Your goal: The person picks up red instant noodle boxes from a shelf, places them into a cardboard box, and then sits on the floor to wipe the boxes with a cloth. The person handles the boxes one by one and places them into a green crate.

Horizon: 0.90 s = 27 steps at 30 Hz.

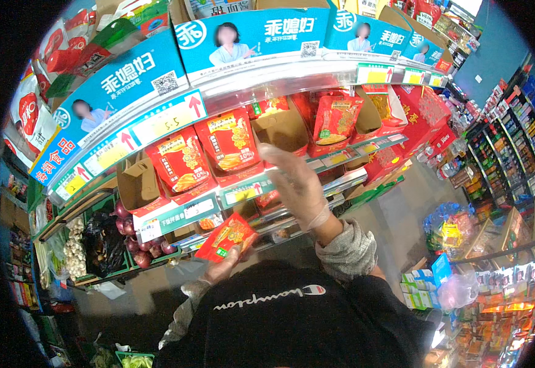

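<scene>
My left hand (225, 264) grips the lower edge of a red food pouch (229, 237) in front of the lower shelf. A thin clear glove covers my right hand (295, 186), which is raised with its fingers apart beside an open cardboard display box (282, 131). Left of it, two upright red pouches, one (228, 140) nearer the hand and another (182, 161) farther left, stand at the front of their boxes. An open brown box (139, 181) is at the row's left end. Another red pouch (336, 118) leans in a box to the right.
Blue display cartons (258, 39) line the shelf above, over a price-tag rail (157, 126). Red onions (141, 248) and garlic (75, 248) lie in crates at the left. Stocked shelves (511, 142) stand across the aisle at the right, near a plastic-wrapped bundle (449, 230).
</scene>
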Each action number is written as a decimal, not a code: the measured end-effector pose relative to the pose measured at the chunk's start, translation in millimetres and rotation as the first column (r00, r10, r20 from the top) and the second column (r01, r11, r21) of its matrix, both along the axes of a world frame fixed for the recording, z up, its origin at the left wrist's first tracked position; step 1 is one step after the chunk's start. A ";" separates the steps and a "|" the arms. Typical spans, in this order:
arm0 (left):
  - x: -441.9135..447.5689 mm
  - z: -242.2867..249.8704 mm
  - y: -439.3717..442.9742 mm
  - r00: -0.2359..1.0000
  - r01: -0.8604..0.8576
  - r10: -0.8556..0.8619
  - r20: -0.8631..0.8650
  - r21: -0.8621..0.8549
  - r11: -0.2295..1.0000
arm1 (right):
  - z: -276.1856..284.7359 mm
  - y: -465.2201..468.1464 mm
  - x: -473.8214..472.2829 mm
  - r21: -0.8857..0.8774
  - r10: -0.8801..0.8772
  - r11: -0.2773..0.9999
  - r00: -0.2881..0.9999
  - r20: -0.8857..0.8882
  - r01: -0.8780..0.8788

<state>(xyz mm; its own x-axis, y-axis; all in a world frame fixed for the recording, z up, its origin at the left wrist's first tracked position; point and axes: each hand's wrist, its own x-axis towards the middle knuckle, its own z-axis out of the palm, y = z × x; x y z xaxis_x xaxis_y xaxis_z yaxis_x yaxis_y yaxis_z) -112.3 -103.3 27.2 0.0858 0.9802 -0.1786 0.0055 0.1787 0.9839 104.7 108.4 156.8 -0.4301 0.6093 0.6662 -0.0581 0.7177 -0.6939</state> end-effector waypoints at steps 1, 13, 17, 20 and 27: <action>-0.9 -2.4 -4.8 0.997 -0.023 0.023 0.076 -0.003 1.000 | -1.4 3.5 3.1 -0.056 -0.016 0.998 0.999 -0.031 0.014; -3.8 -13.3 -15.0 0.972 -0.068 0.083 0.218 -0.076 0.995 | -23.0 8.0 35.1 0.152 -0.392 0.910 0.920 0.008 0.386; -3.9 -6.5 -4.3 0.992 0.012 -0.012 0.128 -0.003 1.000 | -18.4 29.8 30.5 0.481 -0.477 0.793 0.872 0.106 0.375; -5.7 -21.9 -3.1 0.988 0.009 0.012 0.156 -0.135 0.991 | -21.7 39.3 18.2 0.467 -0.516 0.801 0.828 0.219 0.375; -14.3 -20.5 0.8 0.999 0.001 0.004 0.038 -0.127 0.992 | -21.8 49.1 3.0 0.528 -0.612 0.755 0.708 0.354 0.389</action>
<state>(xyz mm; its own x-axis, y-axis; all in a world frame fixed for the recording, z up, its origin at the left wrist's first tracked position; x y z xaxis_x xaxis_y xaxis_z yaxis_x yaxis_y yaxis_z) -126.7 -102.6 6.7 0.0932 0.9501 -0.2978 -0.0315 0.3018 0.9529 107.7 157.5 135.0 -0.4607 0.5655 0.6840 0.6471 0.7415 -0.1772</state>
